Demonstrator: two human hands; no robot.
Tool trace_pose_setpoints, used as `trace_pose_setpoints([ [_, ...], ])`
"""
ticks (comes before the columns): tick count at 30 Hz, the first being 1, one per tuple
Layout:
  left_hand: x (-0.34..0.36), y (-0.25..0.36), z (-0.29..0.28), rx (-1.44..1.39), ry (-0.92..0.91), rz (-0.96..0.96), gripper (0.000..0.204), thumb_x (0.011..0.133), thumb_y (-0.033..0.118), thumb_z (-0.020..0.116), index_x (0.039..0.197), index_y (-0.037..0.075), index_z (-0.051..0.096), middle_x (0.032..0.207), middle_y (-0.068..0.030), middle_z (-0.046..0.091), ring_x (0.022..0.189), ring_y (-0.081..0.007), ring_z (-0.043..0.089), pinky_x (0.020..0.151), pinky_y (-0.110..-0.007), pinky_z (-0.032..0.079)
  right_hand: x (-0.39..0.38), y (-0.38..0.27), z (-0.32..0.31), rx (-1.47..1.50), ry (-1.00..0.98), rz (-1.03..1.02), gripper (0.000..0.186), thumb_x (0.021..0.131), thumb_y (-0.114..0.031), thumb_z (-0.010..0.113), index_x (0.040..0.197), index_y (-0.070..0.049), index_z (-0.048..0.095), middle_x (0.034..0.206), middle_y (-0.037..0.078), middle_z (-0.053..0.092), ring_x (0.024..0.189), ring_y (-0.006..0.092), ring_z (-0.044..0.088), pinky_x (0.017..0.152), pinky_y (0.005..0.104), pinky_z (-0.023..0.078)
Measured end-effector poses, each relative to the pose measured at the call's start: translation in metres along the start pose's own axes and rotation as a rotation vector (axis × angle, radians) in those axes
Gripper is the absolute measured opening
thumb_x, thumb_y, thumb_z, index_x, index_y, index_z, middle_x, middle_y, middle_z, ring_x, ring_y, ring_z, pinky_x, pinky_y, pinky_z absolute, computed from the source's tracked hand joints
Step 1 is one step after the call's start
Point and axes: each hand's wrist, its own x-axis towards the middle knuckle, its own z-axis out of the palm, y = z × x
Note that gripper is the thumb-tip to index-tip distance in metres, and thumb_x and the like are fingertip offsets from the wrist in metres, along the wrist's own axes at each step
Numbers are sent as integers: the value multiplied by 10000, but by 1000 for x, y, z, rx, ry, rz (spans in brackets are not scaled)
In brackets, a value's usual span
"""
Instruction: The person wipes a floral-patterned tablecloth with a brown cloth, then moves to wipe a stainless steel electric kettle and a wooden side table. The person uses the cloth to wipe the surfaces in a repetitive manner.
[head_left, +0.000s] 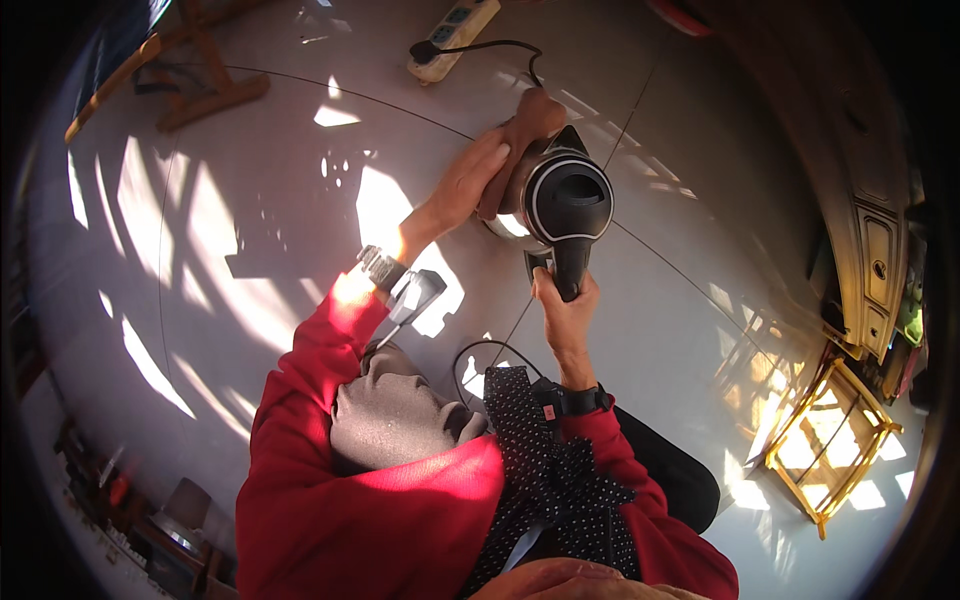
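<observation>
Black-lidded metal kettle (568, 200), at one o'clock in view, wants steadying by the right hand (567, 312) gripping its black curved handle (571, 266), while the left hand (466, 182), grip unclear, should press brown cloth (515, 160) evenly at ten o'clock.

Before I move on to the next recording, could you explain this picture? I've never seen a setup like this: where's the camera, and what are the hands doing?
There is no machine here, just a person's bare hands. The single picture comes from a wide fisheye camera on the person's head, looking down, so straight edges bend near the rim.

The right hand holds the handle of a kettle with a black lid. The left hand rests on a brown cloth against the kettle's side. From above, I can't tell whether the kettle touches the floor.

On the floor, a pale power strip lies beyond the hands, and a yellow wooden frame stands off to the right.
</observation>
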Motion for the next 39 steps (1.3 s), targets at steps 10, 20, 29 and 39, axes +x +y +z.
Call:
trace_pose_setpoints([
  [10, 71, -9, -22, -139, -436, -284, 516, 1051, 390, 438, 1392, 7, 496, 1300, -106, 594, 1205, -143, 545, 1029, -290, 420, 0, 3, -9, -119, -38, -34, 134, 797, -63, 712, 886, -13, 625, 679, -45, 557, 627, 38, 478, 566, 236, 415],
  [20, 194, -8, 50, 133, -1367, -942, 637, 970, 463, 558, 1372, -29, 510, 1173, -155, 664, 957, -161, 699, 780, -239, 579, -1, -1, -7, -50, -39, -37, 192, 777, -53, 714, 954, -7, 656, 732, -11, 617, 658, 51, 534, 606, 247, 460],
  [29, 178, 47, 21, 568, -1196, -785, 729, 937, 532, 567, 1472, 48, 459, 1411, -219, 522, 1263, -304, 551, 978, -333, 495, 1, 9, -8, -72, -60, -111, 198, 750, -67, 722, 927, -12, 652, 698, 11, 609, 635, 60, 525, 607, 245, 451],
  [39, 116, 151, 79, 1031, -1491, 85, 392, 990, 365, 514, 1197, 101, 715, 1425, -118, 530, 1315, -286, 478, 1019, -426, 408, 4, 14, -8, -141, -50, -155, 354, 703, -181, 778, 969, 18, 659, 800, 199, 683, 678, 341, 676, 654, 384, 536],
])
